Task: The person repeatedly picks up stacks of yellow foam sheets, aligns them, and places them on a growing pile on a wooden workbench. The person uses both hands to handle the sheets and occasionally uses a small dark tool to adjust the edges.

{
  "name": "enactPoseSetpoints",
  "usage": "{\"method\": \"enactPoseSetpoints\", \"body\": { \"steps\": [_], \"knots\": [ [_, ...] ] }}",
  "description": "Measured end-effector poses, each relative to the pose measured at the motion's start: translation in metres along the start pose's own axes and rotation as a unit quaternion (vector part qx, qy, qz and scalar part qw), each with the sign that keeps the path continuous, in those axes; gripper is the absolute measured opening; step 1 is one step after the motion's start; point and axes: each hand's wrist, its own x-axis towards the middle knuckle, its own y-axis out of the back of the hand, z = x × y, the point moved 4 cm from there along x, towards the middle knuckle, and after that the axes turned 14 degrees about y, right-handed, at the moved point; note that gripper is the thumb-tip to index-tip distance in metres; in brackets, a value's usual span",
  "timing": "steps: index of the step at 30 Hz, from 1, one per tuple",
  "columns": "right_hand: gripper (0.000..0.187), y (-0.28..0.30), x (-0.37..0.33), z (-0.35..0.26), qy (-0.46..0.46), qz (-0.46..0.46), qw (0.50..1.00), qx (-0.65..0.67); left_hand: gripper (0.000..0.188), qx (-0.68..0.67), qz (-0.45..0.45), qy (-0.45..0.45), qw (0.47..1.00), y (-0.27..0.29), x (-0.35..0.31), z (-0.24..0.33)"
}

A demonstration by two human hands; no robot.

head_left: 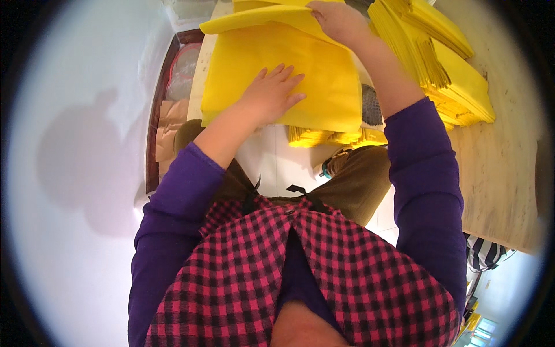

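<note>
A yellow cloth-like sheet [324,87] lies spread in front of me, its far part folded over into a raised flap. My left hand [269,97] rests flat on the sheet near its middle, fingers spread and holding nothing. At the far right corner, my right hand [340,22] is closed on the edge of the flap. Its fingertips are partly hidden by the hand itself. From here I cannot tell whether the sheet is a single layer or a bag.
Stacks of folded yellow cloth [413,43] lie to the right on a wooden table [497,173]. More yellow bundles [318,137] sit below the sheet's near edge. Brown paper [171,124] is at the left beside a white wall [69,115]. A dark textured piece [371,104] lies right of the sheet.
</note>
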Motion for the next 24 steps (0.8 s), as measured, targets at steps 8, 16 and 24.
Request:
{"method": "enactPoseSetpoints", "body": {
  "steps": [8,16,24],
  "knots": [
    [0.026,0.065,0.033,0.021,-0.019,0.033,0.998,-0.045,0.054,0.050,-0.025,0.030,0.998,-0.016,0.019,-0.004],
    [0.031,0.120,0.037,0.047,-0.031,0.110,0.993,-0.017,0.054,0.030,-0.011,0.037,0.999,-0.019,0.021,-0.007],
    [0.032,0.141,0.024,0.046,-0.024,0.065,0.996,-0.061,0.053,0.010,0.012,0.040,0.999,-0.017,0.033,-0.014]
  ]
}}
